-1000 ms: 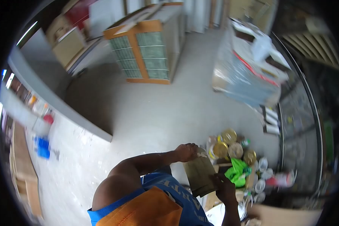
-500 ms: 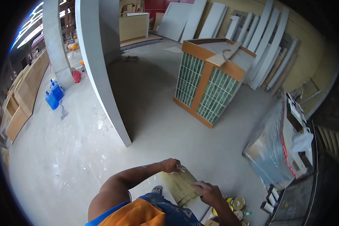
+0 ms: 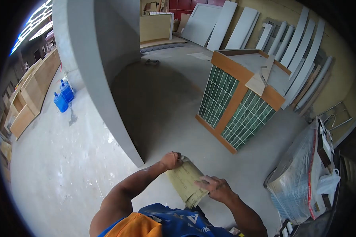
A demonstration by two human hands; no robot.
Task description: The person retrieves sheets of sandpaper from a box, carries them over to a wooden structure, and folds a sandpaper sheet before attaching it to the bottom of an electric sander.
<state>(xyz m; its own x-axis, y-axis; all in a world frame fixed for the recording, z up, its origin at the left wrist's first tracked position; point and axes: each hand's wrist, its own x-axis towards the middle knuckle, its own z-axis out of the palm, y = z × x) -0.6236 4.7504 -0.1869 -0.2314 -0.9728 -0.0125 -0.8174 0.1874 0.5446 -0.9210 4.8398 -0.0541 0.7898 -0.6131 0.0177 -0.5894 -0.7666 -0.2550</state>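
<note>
In front of my body I hold a curled, yellowish sheet of what looks like sandpaper [image 3: 184, 177], with faint printed marks on it. My left hand [image 3: 171, 160] is closed around its far upper corner. At the right edge, my right hand [image 3: 216, 187] grips the sheet, with the fingers lying over its face and the thumb side partly hidden. The near end of the sheet is folded or overlapped.
A tall curved grey panel [image 3: 103, 75] stands ahead to the left. Beyond my hands is a green-tiled counter [image 3: 241, 106] with wooden edges. Plastic-wrapped goods [image 3: 292, 181] stand at right, blue water jugs [image 3: 61, 102] at left, and white boards [image 3: 199, 23] lean at the back.
The view has shifted, so the counter and panel sit further right and lower. Both hands still hold the sheet, now a little higher in view. The cans at lower right are mostly out of view.
</note>
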